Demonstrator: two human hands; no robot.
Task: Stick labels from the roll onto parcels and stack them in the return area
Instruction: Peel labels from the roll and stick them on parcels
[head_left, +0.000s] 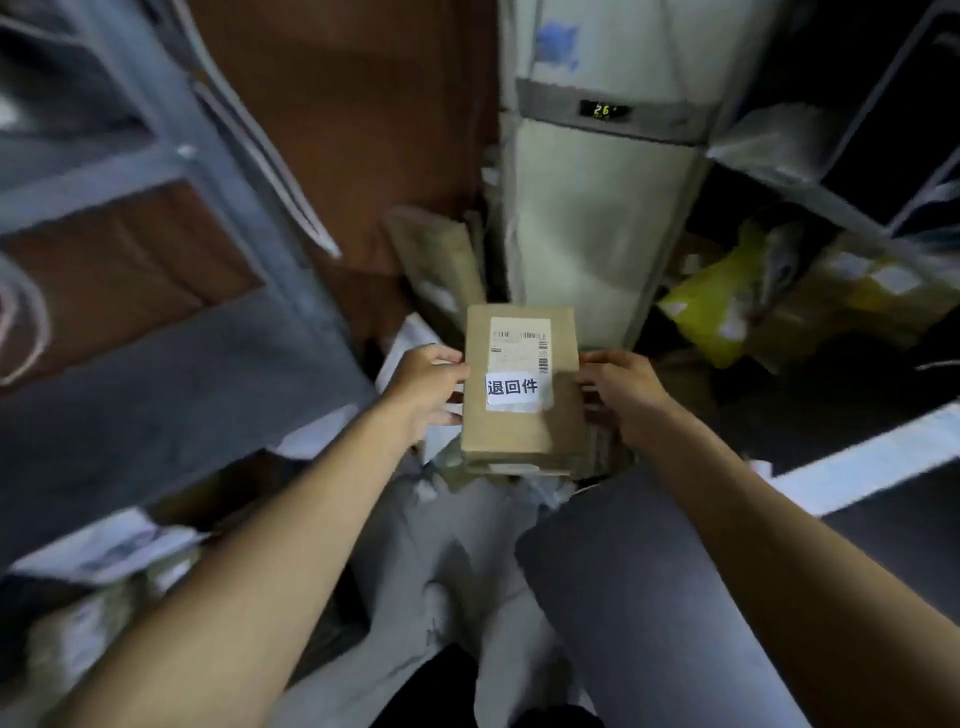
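A small brown cardboard parcel (519, 426) is held out in front of me, low over a heap of other parcels. On its top are a white shipping label (519, 343) with barcodes and below it a white sticker (511, 388) printed with three black Chinese characters. My left hand (426, 387) grips the parcel's left edge, and my right hand (626, 389) grips its right edge. No label roll is visible.
A tall white standing air conditioner (597, 208) showing "26" stands right behind the parcel. Grey metal shelving (156, 171) rises on the left. On the right, shelves hold a yellow bag (717, 306) and brown parcels (857, 291). More boxes (441, 254) and white bags lie on the floor.
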